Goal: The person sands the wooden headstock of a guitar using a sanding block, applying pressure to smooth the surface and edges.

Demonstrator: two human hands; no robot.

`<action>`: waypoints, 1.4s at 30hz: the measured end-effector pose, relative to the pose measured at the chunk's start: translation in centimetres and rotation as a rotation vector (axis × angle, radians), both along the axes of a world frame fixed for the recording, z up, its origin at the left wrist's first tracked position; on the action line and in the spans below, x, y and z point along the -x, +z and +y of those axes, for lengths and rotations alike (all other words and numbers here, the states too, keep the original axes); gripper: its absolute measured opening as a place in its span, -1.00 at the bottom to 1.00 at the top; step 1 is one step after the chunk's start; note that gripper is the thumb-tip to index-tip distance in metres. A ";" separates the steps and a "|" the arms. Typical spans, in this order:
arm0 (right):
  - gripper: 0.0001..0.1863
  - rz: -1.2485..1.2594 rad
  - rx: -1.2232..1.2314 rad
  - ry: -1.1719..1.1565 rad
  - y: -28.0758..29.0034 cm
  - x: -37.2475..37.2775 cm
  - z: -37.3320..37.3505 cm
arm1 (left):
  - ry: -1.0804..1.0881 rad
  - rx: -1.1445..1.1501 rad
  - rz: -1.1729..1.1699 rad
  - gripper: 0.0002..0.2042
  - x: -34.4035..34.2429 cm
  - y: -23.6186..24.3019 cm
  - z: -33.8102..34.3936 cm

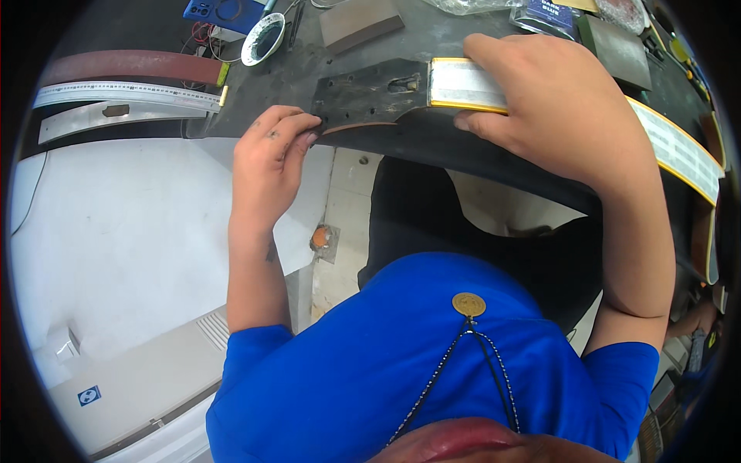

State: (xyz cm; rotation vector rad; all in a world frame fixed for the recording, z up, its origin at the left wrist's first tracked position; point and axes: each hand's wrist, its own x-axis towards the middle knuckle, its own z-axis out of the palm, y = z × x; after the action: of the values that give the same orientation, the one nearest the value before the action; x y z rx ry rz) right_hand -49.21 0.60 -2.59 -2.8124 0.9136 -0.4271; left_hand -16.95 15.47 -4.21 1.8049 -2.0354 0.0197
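A guitar neck lies across the front of the dark workbench. Its black headstock (370, 94) has several holes and a slot near the nut end. Pale tape covers the fretboard (465, 85), which has yellow edges. My left hand (270, 154) pinches the lower left end of the headstock between thumb and fingers. My right hand (559, 108) wraps over the neck just right of the headstock, thumb at the near edge. It hides part of the fretboard, which shows again to the right of my wrist.
At the left lie a reddish-brown sanding beam (139, 68), a steel ruler (127, 94) and a metal straightedge (93, 121). Behind are a blue phone (224, 13), a stained white bowl (263, 38) and a grey-brown block (361, 25). A grey block (617, 55) sits back right.
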 end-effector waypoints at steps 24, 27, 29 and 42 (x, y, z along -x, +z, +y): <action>-0.52 -0.022 -0.005 -0.001 0.1 0.1 0.1 | -0.315 0.180 0.029 -0.78 7.0 2.2 -5.7; -0.53 -0.033 -0.006 -0.005 0.2 0.0 0.2 | -0.333 0.174 -0.010 -0.78 8.0 2.1 -5.8; -0.53 -0.029 -0.010 -0.011 -0.1 0.0 0.1 | -0.327 0.180 -0.027 -0.78 8.0 1.9 -5.8; -0.54 -0.047 -0.009 -0.018 0.1 0.0 0.3 | -0.303 0.139 -0.028 -0.78 7.9 2.7 -5.3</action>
State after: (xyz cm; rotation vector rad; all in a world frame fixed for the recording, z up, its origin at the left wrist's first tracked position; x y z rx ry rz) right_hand -49.21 0.91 -2.48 -2.7754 0.9292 -0.4878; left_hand -24.84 10.19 -1.54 1.4081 -2.2467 0.0953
